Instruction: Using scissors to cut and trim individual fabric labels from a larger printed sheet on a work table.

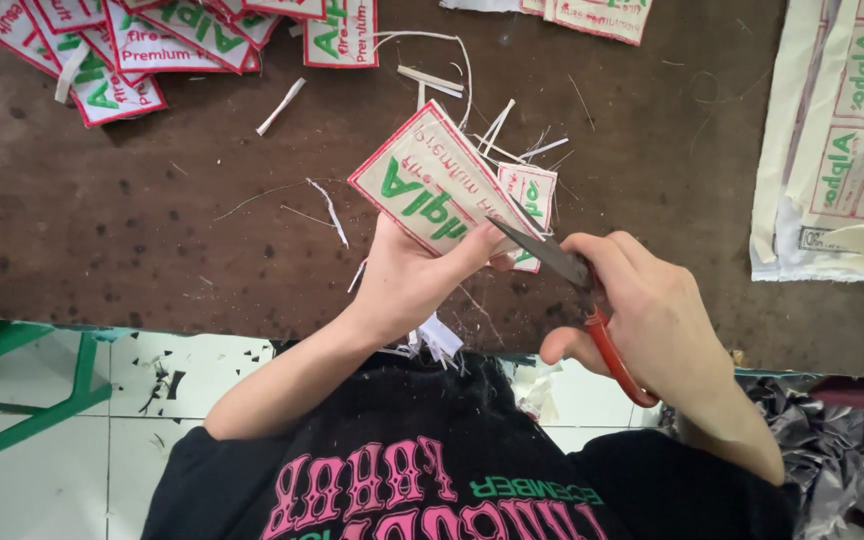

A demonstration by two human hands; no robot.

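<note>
Fingers of the right hand [652, 320] are closed through the red loops of a pair of scissors [572, 285], whose dark blades stand slightly parted at the lower edge of a woven label [427, 190]. The left hand [407, 280] pinches that cream label, bordered red with green lettering, thumb on top and the other fingers underneath, holding it just above the brown table [152, 230].

To trim well, I judge the blades should run just outside the red border while the left hand turns the label, thumb kept clear of the cutting line.

A second small label [532, 195] shows behind the first; whether it is joined cannot be told. White offcuts [482, 130] litter the table beyond. Farther off, a pile of finished labels [112, 50] and an uncut sheet [852, 150] are cut off by the frame.
</note>
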